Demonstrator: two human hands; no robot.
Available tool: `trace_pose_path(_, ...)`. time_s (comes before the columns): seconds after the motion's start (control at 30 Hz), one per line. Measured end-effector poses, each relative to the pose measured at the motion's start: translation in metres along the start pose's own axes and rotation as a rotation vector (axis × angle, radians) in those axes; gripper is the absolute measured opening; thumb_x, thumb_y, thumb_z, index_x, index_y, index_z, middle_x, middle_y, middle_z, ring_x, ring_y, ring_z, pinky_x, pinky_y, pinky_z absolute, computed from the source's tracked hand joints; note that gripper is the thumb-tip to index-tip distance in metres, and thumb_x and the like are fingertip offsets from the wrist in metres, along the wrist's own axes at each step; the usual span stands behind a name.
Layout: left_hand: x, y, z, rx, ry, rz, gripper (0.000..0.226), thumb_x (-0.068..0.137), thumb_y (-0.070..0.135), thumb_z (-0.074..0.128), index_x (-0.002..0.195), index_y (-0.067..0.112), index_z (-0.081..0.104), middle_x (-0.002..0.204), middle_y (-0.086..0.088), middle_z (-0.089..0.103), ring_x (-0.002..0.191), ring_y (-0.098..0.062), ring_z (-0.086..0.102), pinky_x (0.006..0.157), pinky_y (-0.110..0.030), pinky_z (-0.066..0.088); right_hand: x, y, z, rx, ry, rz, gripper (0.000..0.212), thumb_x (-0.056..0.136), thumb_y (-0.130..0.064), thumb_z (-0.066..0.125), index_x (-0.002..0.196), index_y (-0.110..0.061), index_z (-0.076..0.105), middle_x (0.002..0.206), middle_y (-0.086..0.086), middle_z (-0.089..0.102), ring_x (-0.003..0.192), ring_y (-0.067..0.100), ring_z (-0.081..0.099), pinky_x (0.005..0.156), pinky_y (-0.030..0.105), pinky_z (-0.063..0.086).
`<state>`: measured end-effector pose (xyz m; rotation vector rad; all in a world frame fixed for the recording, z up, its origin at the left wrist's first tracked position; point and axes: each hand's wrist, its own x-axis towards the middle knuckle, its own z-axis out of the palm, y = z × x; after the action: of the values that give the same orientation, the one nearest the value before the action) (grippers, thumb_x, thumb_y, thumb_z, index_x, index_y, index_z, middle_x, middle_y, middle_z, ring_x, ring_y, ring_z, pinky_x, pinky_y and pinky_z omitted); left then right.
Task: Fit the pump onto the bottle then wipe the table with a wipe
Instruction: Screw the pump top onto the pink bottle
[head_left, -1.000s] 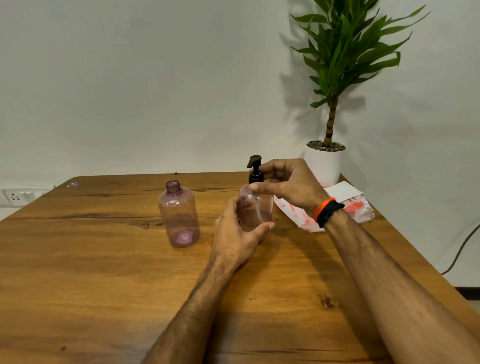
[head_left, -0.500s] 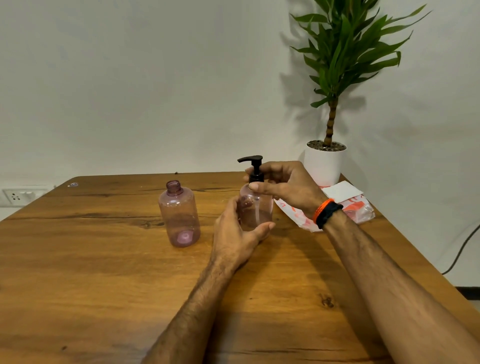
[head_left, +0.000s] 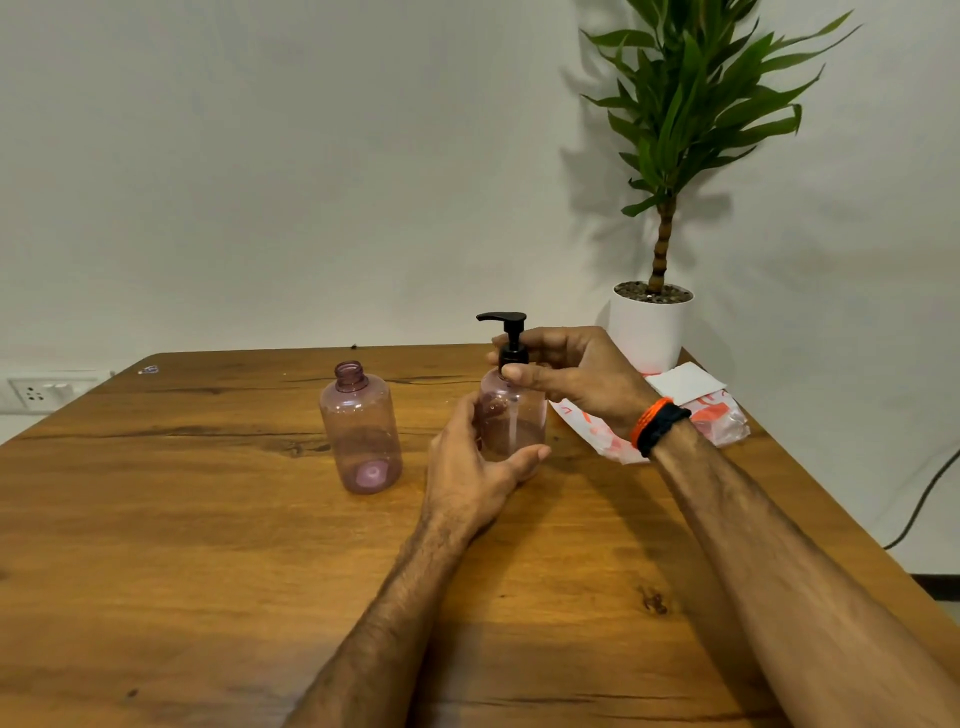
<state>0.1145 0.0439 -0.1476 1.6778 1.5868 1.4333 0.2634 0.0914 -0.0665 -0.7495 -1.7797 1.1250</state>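
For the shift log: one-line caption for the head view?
Right hand twists black pump onto pink bottle steadied by left hand.

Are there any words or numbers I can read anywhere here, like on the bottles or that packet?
No text can be read anywhere.
Packet of wipes: orange marks, too blurred to read.
White flap on the packet: blank as far as it shows.
Bottle with the pump: no label.
Open bottle: no label.
Wall socket: no writing shows.
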Motion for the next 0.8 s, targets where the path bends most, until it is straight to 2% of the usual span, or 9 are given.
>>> trace_pose_path(0.07, 0.0, 0.001, 0.0, 0.004, 0.006, -0.002, 0.083, 0.061, 0.051, 0.085, 0.131, 0.031, 0.047, 0.104, 0.029, 0.048, 0.101, 0.0, 0.053, 0.075, -0.011, 0.04, 0.0, 0.0, 0.0, 0.001, 0.017, -0.001, 0.037, 0.075, -0.014, 0.078, 0.112, -0.009, 0.07, 0.105, 0.007, 0.074, 0.102, 0.018, 0.07, 0.082, 0.025, 0.055)
trace_pose_path(0.13, 0.0, 0.001, 0.001, 0.005, 0.005, -0.002, 0.083, 0.061, 0.051, 0.085, 0.132, 0.031, 0.046, 0.107, 0.026, 0.049, 0.103, -0.003, 0.054, 0.08, -0.016, 0.044, 0.001, 0.0, 0.002, 0.011, 0.059, 0.002, 0.035, 0.075, -0.008, 0.078, 0.109, -0.008, 0.072, 0.102, 0.008, 0.075, 0.1, 0.019, 0.07, 0.085, 0.029, 0.056)
trace_pose_path(0.2, -0.001, 0.003, 0.001, 0.005, 0.008, 0.004, 0.084, 0.061, 0.05, 0.085, 0.132, 0.03, 0.047, 0.11, 0.022, 0.052, 0.106, -0.005, 0.055, 0.085, -0.022, 0.047, 0.001, 0.0, 0.005, -0.016, 0.104, 0.003, 0.035, 0.072, -0.008, 0.08, 0.106, -0.008, 0.073, 0.1, 0.007, 0.075, 0.098, 0.017, 0.071, 0.087, 0.031, 0.056)
trace_pose_path(0.3, -0.002, 0.004, 0.0, -0.01, 0.014, 0.006, 0.084, 0.062, 0.045, 0.086, 0.134, 0.026, 0.047, 0.116, 0.014, 0.057, 0.109, -0.009, 0.058, 0.091, -0.027, 0.051, 0.001, -0.001, 0.01, -0.034, 0.187, 0.0, 0.034, 0.068, -0.01, 0.083, 0.102, -0.011, 0.074, 0.094, 0.002, 0.076, 0.09, 0.011, 0.072, 0.079, 0.023, 0.056)
trace_pose_path(0.47, -0.007, 0.01, 0.004, 0.029, 0.08, 0.046, 0.071, 0.065, 0.04, 0.082, 0.128, 0.024, 0.051, 0.116, 0.008, 0.064, 0.105, -0.012, 0.062, 0.088, -0.03, 0.055, -0.001, 0.002, 0.026, -0.07, 0.392, 0.025, 0.026, 0.064, -0.013, 0.088, 0.085, -0.023, 0.076, 0.083, -0.006, 0.076, 0.08, 0.005, 0.073, 0.08, 0.027, 0.058)
trace_pose_path(0.57, -0.008, 0.012, 0.006, 0.042, 0.113, 0.051, 0.075, 0.066, 0.038, 0.082, 0.132, 0.019, 0.052, 0.121, 0.001, 0.066, 0.108, -0.013, 0.062, 0.092, -0.032, 0.054, -0.002, 0.002, 0.036, -0.09, 0.507, 0.027, 0.025, 0.062, -0.016, 0.089, 0.079, -0.027, 0.075, 0.07, -0.017, 0.071, 0.071, -0.003, 0.07, 0.072, 0.017, 0.057)
trace_pose_path(0.67, -0.01, 0.013, 0.008, 0.062, 0.121, 0.046, 0.076, 0.067, 0.037, 0.083, 0.133, 0.019, 0.05, 0.124, -0.001, 0.065, 0.11, -0.012, 0.06, 0.092, -0.025, 0.05, -0.003, 0.002, 0.043, -0.083, 0.573, 0.014, 0.027, 0.062, -0.015, 0.09, 0.079, -0.026, 0.072, 0.061, -0.03, 0.063, 0.063, -0.013, 0.065, 0.06, 0.005, 0.05)
trace_pose_path(0.73, -0.01, 0.013, 0.008, 0.048, 0.113, 0.034, 0.076, 0.066, 0.036, 0.084, 0.133, 0.019, 0.05, 0.125, -0.001, 0.065, 0.11, -0.011, 0.06, 0.094, -0.028, 0.051, -0.005, 0.003, 0.044, -0.071, 0.58, 0.01, 0.027, 0.062, -0.015, 0.089, 0.082, -0.025, 0.073, 0.056, -0.029, 0.061, 0.062, -0.015, 0.063, 0.058, 0.002, 0.047)
trace_pose_path(0.8, -0.01, 0.012, 0.007, 0.033, 0.094, 0.012, 0.078, 0.066, 0.037, 0.085, 0.133, 0.021, 0.049, 0.126, 0.0, 0.064, 0.112, -0.012, 0.06, 0.096, -0.033, 0.053, -0.008, 0.002, 0.042, -0.083, 0.547, 0.003, 0.029, 0.063, -0.018, 0.089, 0.089, -0.022, 0.075, 0.063, -0.025, 0.065, 0.067, -0.014, 0.065, 0.061, 0.002, 0.048)
